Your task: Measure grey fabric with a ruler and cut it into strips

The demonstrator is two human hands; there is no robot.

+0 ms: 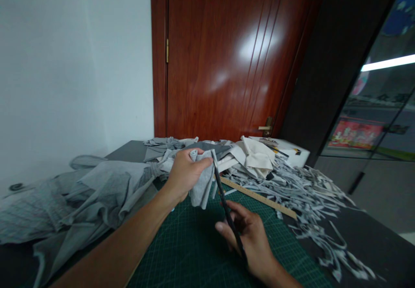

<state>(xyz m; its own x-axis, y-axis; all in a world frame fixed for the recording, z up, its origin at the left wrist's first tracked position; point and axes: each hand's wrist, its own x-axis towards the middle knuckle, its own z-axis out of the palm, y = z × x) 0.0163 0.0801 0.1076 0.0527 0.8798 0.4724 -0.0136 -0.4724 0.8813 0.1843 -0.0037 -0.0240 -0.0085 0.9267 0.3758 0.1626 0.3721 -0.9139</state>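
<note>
Wide view first: a dark table [372, 232] fills the lower frame, and across its left side sprawls a big heap of grey cloth [81, 197]. Down the centre lies a green cutting mat [194, 249], gridded, with a long wooden ruler [259, 198] slanting along its far edge. To the right of that, a tangle of grey cut strips [311, 197] spreads toward the right edge of the frame, and a cream folded cloth [257, 156] sits behind it at centre.

Now the action, centre frame. The left hand [184, 173] is raised above the mat, clenched around a small folded grey scrap [202, 182], which hangs down from the fingers. The right hand [251, 240] sits lower and to the right, closed around the handles of black scissors [223, 201].

Here is the key line-up: the scissors run long and narrow from lower right up to upper left, their tip reaching the top edge of the scrap right beside the left thumb. The scrap lies up and to the left of the right hand, just against the blades. Whether the blades are parted or closed is hard to tell from here. The left hand is the one on the cloth; the right touches only the scissors.
</note>
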